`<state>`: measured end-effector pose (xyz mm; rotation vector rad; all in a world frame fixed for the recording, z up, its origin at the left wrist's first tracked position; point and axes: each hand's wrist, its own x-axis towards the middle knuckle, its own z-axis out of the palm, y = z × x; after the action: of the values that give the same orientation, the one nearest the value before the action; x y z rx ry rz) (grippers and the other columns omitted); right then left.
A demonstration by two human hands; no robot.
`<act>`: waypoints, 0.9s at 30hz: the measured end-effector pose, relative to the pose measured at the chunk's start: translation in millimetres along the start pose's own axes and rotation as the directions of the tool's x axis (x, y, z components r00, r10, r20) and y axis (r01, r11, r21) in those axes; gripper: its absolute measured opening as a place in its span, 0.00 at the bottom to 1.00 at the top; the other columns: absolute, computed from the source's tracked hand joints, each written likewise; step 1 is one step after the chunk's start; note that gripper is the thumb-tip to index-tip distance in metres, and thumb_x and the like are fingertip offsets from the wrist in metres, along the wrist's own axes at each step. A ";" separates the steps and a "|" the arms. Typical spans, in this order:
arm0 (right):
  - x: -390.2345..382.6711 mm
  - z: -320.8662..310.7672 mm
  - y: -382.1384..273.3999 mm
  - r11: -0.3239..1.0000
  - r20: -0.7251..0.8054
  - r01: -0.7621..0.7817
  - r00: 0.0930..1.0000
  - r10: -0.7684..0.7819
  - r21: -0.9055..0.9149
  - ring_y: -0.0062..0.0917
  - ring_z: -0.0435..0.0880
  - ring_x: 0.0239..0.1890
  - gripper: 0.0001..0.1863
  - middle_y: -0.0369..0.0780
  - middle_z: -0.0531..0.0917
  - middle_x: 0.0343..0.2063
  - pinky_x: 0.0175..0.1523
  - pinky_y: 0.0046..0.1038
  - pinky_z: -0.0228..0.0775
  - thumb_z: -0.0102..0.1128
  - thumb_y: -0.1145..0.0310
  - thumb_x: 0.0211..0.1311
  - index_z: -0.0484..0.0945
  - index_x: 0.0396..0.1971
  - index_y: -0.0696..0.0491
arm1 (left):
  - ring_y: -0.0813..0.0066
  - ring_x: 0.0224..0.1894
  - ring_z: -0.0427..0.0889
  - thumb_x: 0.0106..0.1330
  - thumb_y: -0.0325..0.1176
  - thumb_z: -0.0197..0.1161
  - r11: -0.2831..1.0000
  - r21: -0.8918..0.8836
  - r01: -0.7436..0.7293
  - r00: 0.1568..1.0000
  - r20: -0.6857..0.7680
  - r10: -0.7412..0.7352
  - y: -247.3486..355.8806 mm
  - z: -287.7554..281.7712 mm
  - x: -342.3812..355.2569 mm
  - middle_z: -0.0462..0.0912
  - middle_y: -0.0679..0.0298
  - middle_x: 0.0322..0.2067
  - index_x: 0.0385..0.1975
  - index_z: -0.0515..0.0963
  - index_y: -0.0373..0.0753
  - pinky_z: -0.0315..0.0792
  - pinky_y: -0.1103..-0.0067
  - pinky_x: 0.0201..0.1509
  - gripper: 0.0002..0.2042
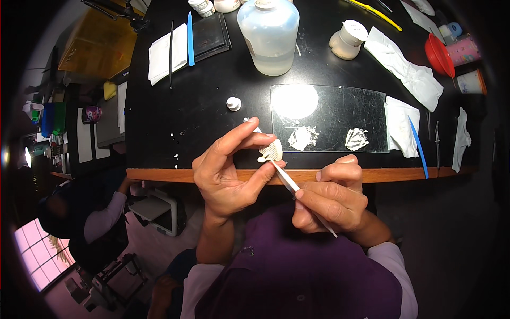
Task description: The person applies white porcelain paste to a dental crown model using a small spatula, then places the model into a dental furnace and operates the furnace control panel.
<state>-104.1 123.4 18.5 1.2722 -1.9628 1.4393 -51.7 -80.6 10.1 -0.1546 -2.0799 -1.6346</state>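
Note:
My left hand (pixel 228 167) pinches a small cream, ridged, fan-shaped piece (pixel 273 151) between thumb and fingers, just above the table's front edge. A short pale end of something (pixel 255 127) shows beside the index fingertip; its kind is unclear. In my right hand (pixel 334 199) is a slim white pointed stick tool (pixel 287 181), gripped like a pen, its tip touching or very close to the piece's lower edge. Beyond the hands, a glass slab (pixel 332 114) carries a white paste mound (pixel 303 138) and a second, smeared mound (pixel 356 139). A little white bottle cap (pixel 234 103) lies left of the slab.
A large translucent bottle (pixel 268 40) stands at the back, with a small jar (pixel 348 40) to its right. Folded tissues (pixel 402 127) and a blue plastic tool (pixel 418 146) lie right of the slab. A red bowl (pixel 439 55) is far right. Another person's sleeve (pixel 106 218) shows at left.

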 end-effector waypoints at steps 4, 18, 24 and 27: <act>-0.4 0.8 0.4 1.000 0.003 -0.001 1.000 0.001 0.000 0.23 0.76 0.38 0.15 0.28 0.87 0.29 0.37 0.27 0.62 0.70 0.75 0.47 0.85 0.38 0.49 | 0.64 0.48 0.91 0.48 0.12 0.79 0.999 -0.045 -0.027 0.998 -0.054 0.024 -0.7 3.4 2.1 0.90 0.48 0.44 0.62 0.76 0.25 0.86 0.73 0.55 0.35; 0.2 0.5 0.5 1.000 -0.018 0.003 1.000 -0.003 -0.008 0.23 0.77 0.37 0.15 0.29 0.87 0.29 0.36 0.26 0.62 0.70 0.76 0.44 0.87 0.37 0.49 | 0.64 0.47 0.92 0.48 0.13 0.80 0.998 -0.049 -0.030 0.998 -0.060 0.028 -2.5 4.2 2.3 0.90 0.49 0.44 0.61 0.77 0.25 0.86 0.74 0.55 0.35; 0.9 0.0 -0.3 1.000 -0.016 -0.007 1.000 0.007 0.001 0.23 0.77 0.36 0.15 0.29 0.87 0.29 0.36 0.26 0.61 0.70 0.76 0.45 0.87 0.37 0.49 | 0.64 0.47 0.92 0.49 0.13 0.80 0.999 -0.040 -0.014 0.998 -0.063 0.011 -0.6 3.2 1.5 0.90 0.49 0.44 0.61 0.77 0.25 0.86 0.73 0.55 0.35; 0.6 -0.9 0.0 1.000 -0.015 -0.009 1.000 0.009 0.000 0.23 0.76 0.36 0.16 0.29 0.87 0.29 0.36 0.26 0.61 0.69 0.76 0.44 0.87 0.37 0.49 | 0.59 0.50 0.91 0.49 0.14 0.81 1.000 -0.003 -0.017 1.000 0.008 0.018 -0.1 0.1 1.4 0.89 0.46 0.43 0.64 0.72 0.24 0.83 0.70 0.59 0.38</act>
<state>-104.5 123.9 19.3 1.2501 -1.9620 1.4485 -53.0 -80.9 10.6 -0.1802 -2.0768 -1.6290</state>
